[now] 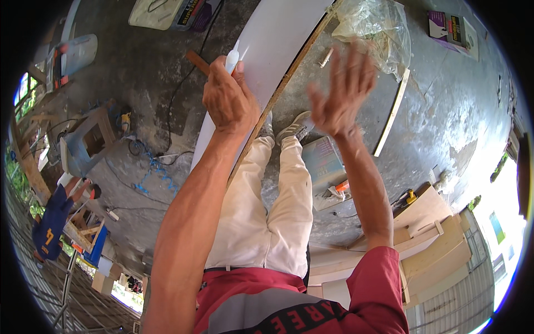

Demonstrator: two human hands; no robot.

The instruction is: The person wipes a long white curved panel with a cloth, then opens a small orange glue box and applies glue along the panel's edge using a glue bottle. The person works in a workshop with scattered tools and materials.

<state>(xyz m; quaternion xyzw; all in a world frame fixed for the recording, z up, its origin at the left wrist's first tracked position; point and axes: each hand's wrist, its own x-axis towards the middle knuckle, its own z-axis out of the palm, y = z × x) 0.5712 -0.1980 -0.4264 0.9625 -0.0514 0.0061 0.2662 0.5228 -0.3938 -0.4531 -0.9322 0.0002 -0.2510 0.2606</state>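
My left hand [228, 99] is closed around a small white bottle with a pointed nozzle [231, 59], its tip over a long white laminated board [272, 39]. The board runs from near my legs up to the top of the picture and shows a raw brown edge [289, 75] on its right side. A small brown wooden piece [197, 62] lies just left of the bottle. My right hand [340, 92] hovers in the air to the right of the board, fingers spread, holding nothing. My legs in pale trousers and grey shoes [295, 128] stand beside the board's edge.
On the concrete floor lie a crumpled clear plastic bag [378, 30], a thin wooden strip [392, 114], a bluish box [324, 167], coloured cartons [453, 30], cables and a blue stool [83, 142]. Wooden panels [434, 234] are stacked lower right. Another person in a blue shirt [53, 222] works at far left.
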